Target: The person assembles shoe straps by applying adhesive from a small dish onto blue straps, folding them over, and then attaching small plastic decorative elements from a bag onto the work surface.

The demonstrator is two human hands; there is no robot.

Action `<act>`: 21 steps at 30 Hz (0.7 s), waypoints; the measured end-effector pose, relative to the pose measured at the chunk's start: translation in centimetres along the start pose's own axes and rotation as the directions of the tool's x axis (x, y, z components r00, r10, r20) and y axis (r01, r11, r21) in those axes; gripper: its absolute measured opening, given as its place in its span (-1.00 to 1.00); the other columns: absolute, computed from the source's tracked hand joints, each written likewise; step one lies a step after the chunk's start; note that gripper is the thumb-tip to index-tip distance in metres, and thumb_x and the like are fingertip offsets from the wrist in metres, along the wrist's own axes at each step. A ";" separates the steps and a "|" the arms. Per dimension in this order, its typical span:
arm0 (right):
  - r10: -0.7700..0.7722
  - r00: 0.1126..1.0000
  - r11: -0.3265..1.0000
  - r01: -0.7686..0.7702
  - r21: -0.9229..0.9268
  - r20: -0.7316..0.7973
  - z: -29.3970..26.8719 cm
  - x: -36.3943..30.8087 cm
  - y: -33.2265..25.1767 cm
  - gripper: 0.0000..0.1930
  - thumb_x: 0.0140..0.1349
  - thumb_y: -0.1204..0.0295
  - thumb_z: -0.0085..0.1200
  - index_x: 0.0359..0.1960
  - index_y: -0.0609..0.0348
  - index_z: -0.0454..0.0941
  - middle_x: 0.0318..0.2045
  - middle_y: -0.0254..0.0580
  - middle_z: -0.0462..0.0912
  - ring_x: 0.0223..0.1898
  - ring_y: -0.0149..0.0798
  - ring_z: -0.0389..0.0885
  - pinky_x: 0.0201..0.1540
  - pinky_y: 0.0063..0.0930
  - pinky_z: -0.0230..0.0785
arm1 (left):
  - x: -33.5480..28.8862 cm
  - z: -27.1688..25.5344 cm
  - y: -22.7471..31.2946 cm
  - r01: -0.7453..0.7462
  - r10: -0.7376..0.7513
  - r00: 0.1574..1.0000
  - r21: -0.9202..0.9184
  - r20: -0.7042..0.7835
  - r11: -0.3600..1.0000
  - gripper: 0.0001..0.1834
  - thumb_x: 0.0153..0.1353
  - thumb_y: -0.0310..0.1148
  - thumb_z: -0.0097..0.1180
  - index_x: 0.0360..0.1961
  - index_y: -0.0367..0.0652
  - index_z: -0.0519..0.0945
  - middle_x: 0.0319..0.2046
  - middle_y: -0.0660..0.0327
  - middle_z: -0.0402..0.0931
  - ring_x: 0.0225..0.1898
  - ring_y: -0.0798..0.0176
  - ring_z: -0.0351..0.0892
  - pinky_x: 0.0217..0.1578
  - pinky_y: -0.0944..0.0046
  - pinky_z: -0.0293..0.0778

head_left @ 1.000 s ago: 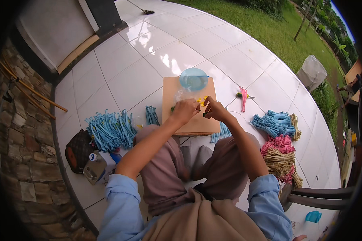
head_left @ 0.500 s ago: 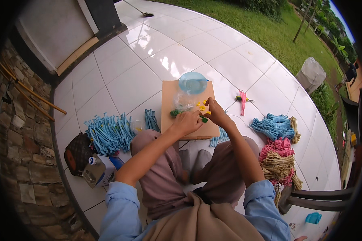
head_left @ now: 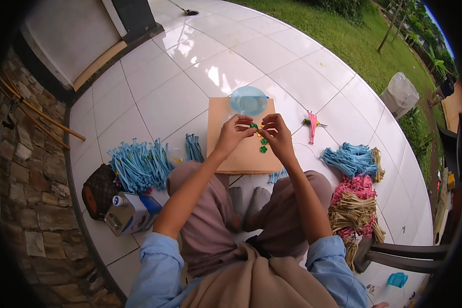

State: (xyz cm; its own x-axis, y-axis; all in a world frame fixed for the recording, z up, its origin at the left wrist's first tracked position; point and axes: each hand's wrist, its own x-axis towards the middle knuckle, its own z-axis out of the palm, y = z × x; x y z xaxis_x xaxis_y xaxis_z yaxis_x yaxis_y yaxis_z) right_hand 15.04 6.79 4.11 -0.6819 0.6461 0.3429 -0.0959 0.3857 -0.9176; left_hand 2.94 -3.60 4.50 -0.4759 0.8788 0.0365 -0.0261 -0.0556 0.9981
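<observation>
Piece in green (head_left: 253, 127), small, is raised above the low counter (head_left: 236, 161), pinched between the fingers of the left hand (head_left: 232, 136). The right hand (head_left: 278, 137) comes close from 3 o'clock, thumb and forefinger drawn near each other; I cannot tell whether they grip anything. The piece should weigh next to nothing and probably flexes easily, so a light pinch on its outer edge would suit it; a hard squeeze might crease it, and being so small it could easily be dropped. At 5 o'clock from it, green flowers (head_left: 263, 149) lie loose on the counter; yellow bits (head_left: 262, 126) show beside the right hand, partly hidden. Toward 12 o'clock, a translucent blue bowl (head_left: 248, 101) sits at the counter's far edge. Farther out, on the floor, a pink bundle (head_left: 312, 131) lies across a green-handled tool (head_left: 306, 121) at 3 o'clock, blue bundles (head_left: 349, 158) between 3 and 4, a larger blue heap (head_left: 141, 167) between 8 and 9, and a metal can (head_left: 131, 214) at 8.
</observation>
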 end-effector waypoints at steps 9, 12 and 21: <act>-0.092 0.996 0.995 0.092 -0.041 0.002 0.2 -0.1 -1.3 -0.68 -0.04 0.61 0.17 -0.26 0.23 0.32 -0.34 -0.23 0.53 -0.33 -0.37 0.58 -0.25 -0.54 0.48 | 0.0 -0.2 0.0 0.072 -0.059 0.997 -0.288 0.054 0.955 -0.69 0.15 -0.39 0.07 -0.10 -0.32 0.45 -0.19 0.16 0.49 -0.14 0.33 0.49 -0.05 0.38 0.45; -0.027 1.000 1.000 0.027 0.004 0.006 0.0 -0.1 -1.6 -0.68 -0.03 0.62 0.17 -0.26 0.22 0.31 -0.38 -0.23 0.53 -0.36 -0.38 0.58 -0.27 -0.54 0.48 | -0.3 -0.2 0.2 0.046 -0.037 0.998 -0.160 0.057 0.986 -0.70 0.14 -0.41 0.08 -0.10 -0.32 0.46 -0.19 0.15 0.50 -0.15 0.34 0.50 -0.07 0.40 0.45; 0.213 0.977 0.898 -0.193 0.395 -0.007 -1.4 0.6 0.8 -0.68 0.01 0.66 0.08 -0.33 0.18 0.16 -0.46 -0.14 0.54 -0.42 -0.35 0.57 -0.36 -0.55 0.47 | 0.3 -0.8 -0.4 -0.009 0.005 0.997 -0.048 -0.075 0.999 -0.78 0.09 -0.51 0.10 -0.21 -0.34 0.53 -0.27 0.15 0.55 -0.24 0.36 0.55 -0.19 0.43 0.51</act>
State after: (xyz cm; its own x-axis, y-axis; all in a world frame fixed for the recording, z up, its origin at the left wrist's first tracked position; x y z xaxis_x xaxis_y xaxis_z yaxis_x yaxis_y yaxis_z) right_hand 15.61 8.41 3.82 -0.6816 0.7180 0.1410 -0.2407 -0.0380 -0.9699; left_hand 2.08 -3.73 4.05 -0.5408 0.8403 0.0380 -0.0638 -0.0860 0.9943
